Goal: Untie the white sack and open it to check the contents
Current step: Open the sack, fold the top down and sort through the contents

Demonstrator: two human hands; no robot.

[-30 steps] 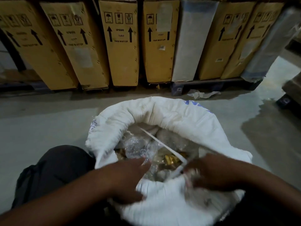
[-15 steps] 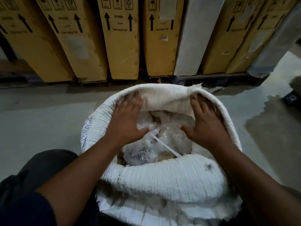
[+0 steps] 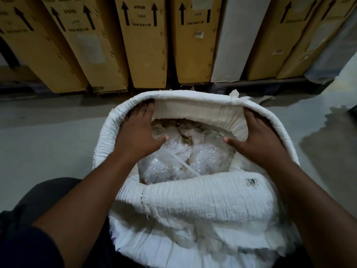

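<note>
1. White sack (image 3: pixel 193 206) on floor, mouth rolled open; L hand (image 3: pixel 135 138) & R hand (image 3: pixel 257 140) fingers spread, pressing far rim outward.
2. Risk: rim springs back past fingertips, hiding bubble-wrapped contents (image 3: pixel 185 157).
3. Risk: sack tips w/ hard push.

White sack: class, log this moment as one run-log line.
sack: open, rim rolled down | left hand: pressing far rim outward | right hand: same | contents: clear plastic bags, white strap across

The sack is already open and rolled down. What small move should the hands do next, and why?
Probably spread the far rim of the white sack a little wider: the left hand and right hand press it, but the clear plastic bags hide the contents.
</note>
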